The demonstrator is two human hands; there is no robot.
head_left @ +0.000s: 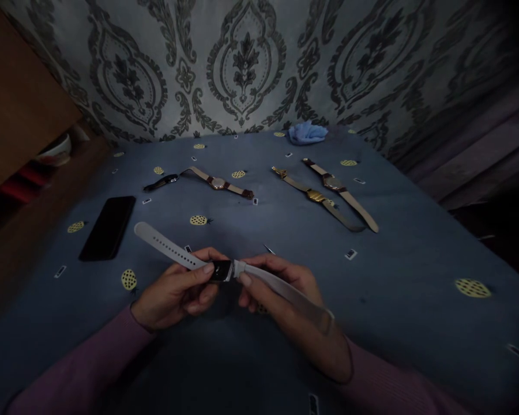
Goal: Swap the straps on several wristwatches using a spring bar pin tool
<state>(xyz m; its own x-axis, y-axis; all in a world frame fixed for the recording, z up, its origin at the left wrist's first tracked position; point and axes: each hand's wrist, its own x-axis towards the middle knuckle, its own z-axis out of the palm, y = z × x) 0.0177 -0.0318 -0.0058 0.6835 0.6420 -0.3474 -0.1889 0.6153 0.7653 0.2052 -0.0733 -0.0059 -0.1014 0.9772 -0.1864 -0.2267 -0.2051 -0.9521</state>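
Pinching the black, rectangular-faced smartwatch (221, 271) between thumb and fingers, the left hand (181, 294) holds it above the blue, pineapple-printed desk (415, 265). The right hand (281, 288) pinches the pale grey, flexible strap half (285, 286) at its end, right beside the smartwatch; whether the two are joined cannot be told. This half trails rightward over the wrist, while the perforated, pale grey strap half (168, 246) juts out left of the smartwatch.

A flat, black, rectangular phone (107, 229) lies left of the smartwatch, well apart. Beyond the smartwatch lie a slim, dark wristwatch (161, 183) and a round-faced wristwatch with a brown-and-beige strap (218, 183); beyond it and to the right, a gold-cased wristwatch (315, 196) and a round-faced, brown-and-beige wristwatch (333, 183). Right of the smartwatch, a broad stretch of printed surface gives elbow room out to the desk's slanting right edge.
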